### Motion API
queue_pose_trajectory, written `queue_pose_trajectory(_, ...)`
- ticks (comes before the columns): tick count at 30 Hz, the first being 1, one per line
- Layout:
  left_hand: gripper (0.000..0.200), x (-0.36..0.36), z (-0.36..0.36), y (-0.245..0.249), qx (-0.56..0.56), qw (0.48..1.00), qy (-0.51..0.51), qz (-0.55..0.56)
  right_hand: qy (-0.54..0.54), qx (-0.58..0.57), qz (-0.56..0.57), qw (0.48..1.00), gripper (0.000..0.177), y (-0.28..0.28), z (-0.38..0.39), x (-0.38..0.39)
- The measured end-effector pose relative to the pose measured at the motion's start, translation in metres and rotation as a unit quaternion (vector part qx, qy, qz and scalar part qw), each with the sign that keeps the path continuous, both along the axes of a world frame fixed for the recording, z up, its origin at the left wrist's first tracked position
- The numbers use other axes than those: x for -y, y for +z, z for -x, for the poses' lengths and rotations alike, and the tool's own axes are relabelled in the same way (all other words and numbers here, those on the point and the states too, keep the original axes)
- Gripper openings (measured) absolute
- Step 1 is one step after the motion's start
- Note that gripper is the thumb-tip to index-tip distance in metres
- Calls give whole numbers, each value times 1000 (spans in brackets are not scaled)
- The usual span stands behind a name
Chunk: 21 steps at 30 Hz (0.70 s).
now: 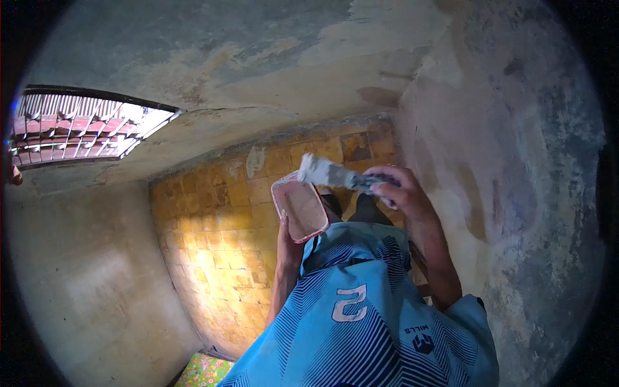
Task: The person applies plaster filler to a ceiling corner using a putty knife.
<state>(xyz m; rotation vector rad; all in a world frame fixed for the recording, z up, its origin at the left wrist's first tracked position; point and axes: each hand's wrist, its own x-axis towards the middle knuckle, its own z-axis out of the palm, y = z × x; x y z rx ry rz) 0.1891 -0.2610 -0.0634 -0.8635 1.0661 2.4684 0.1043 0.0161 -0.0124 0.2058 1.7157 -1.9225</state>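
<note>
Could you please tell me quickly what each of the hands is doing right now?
Left hand: closed, holding the tray.
Right hand: closed around the brush.

Hands: two, one left hand (288, 244) and one right hand (401, 190), each closed on a single item, so one pink-rimmed tray (300, 208) and one paint-caked brush (325, 171). Clothing: one blue striped jersey (380, 290), carrying one white numeral (350, 303) and one small logo (422, 340). Room: one barred window (84, 126), one yellow tiled floor (219, 245), three stained walls (516, 161) in view, and one patch of flowered cloth (206, 373) at the bottom edge.
</note>
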Motion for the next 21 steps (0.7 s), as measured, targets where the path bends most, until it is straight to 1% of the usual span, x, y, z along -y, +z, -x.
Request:
queue_pose_trajectory(1, 61, 7, 0, -2, -1, 1000, 11, -8, -26, 33, 37, 998, 41, 4, -1, -1)
queue_pose_trajectory(2, 60, 14, 1, -3, -4, 1000, 21, -15, -49, 17, 55, 997, 42, 9, -1, 1)
queue_pose_trajectory(5, 61, 37, 12, -1, -6, 999, 26, -34, -156, 36, 86, 983, 44, 3, -8, 3)
queue_pose_trajectory(7, 62, 57, 20, -4, -14, 998, 17, -55, -195, 28, 91, 976, 43, -3, -11, 8)
queue_pose_trajectory(10, 64, 89, 33, 4, -4, 999, 17, -35, -253, 12, 128, 959, 39, -14, -12, 30)
queue_pose_trajectory(11, 62, 105, 36, 7, -5, 1000, 10, -25, -271, 6, 144, 952, 37, -16, -11, 44)
queue_pose_trajectory(12, 59, 121, 40, 10, -5, 1000, 5, -18, -300, 12, 156, 941, 33, -16, -11, 61)
queue_pose_trajectory(15, 59, 172, 41, 2, -22, 1000, 0, 19, -369, 60, 183, 909, 31, -35, -7, 105)
queue_pose_trajectory(17, 59, 208, 45, -1, -23, 998, -2, 59, -368, 82, 226, 899, 30, -51, -4, 135)
queue_pose_trajectory(18, 60, 227, 47, -11, -40, 997, -4, 60, -369, 94, 247, 891, 29, -57, -3, 148)
queue_pose_trajectory(21, 58, 267, 59, -8, -38, 996, -23, 74, -374, 101, 252, 887, 27, -75, -8, 177)
